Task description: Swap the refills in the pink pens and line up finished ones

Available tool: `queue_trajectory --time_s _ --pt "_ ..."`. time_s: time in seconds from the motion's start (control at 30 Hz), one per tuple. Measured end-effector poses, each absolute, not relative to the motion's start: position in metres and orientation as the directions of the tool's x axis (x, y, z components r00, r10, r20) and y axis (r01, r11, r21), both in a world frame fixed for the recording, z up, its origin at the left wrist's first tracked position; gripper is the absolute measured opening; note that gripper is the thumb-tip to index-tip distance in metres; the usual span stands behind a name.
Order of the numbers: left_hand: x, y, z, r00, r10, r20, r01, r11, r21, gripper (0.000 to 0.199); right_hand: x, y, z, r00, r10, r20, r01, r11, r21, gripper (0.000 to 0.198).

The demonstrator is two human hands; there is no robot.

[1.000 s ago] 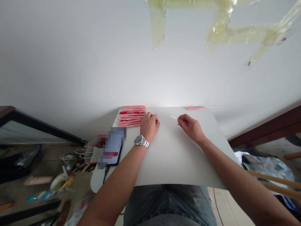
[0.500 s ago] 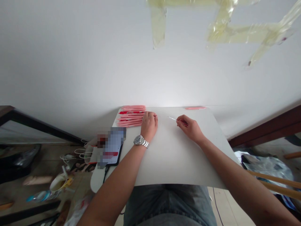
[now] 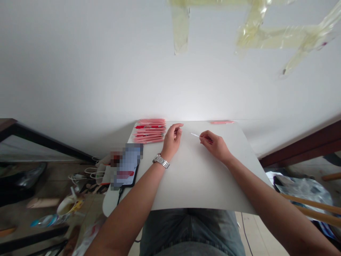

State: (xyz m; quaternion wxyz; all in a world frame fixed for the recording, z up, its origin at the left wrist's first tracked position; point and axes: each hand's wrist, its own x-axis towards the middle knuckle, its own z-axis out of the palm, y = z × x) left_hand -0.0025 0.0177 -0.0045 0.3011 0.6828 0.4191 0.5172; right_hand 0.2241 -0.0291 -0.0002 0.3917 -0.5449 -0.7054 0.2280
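Note:
My right hand [image 3: 213,143] is closed in a pinch around a thin white pen refill [image 3: 195,134], whose narrow tip points left toward the other hand. My left hand [image 3: 172,138], with a metal watch at the wrist, hovers just left of the refill without touching it. Its index finger is stretched out and the other fingers are loosely curled; I see nothing held in it. Beside it, at the table's back left, several pink pens [image 3: 149,139] lie in a stacked row, with a bright red pen [image 3: 149,127] among them.
A single pink pen [image 3: 222,122] lies along the wall at the table's back right. On the left edge of the white table [image 3: 197,185] rests a phone [image 3: 129,167] with a cable. Tape strips [image 3: 181,32] cling to the wall. A bottle [image 3: 45,222] and cup lie on the floor.
My left hand has moved slightly right, away from the pens, and turned, its index finger now stretched out. My right hand with the refill has hardly moved.

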Motion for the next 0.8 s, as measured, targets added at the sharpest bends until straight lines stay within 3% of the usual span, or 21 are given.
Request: queue_trajectory --time_s 0.3,0.6,0.8 --pt "0.005 0.018 -0.005 0.079 0.954 0.288 -0.189 -0.270 0.944 0.032 0.224 -0.029 -0.001 -0.120 0.939 0.323 0.587 0.329 -0.740 0.019" --pt "0.008 0.015 -0.005 0.123 0.968 0.220 -0.313 -0.173 0.934 0.029 0.221 -0.030 0.002 -0.103 0.941 0.322 0.571 0.321 -0.756 0.019" --pt "0.009 0.011 -0.006 0.152 0.962 0.228 -0.286 -0.178 0.942 0.030 0.221 -0.031 0.003 -0.099 0.940 0.327 0.569 0.323 -0.756 0.019"
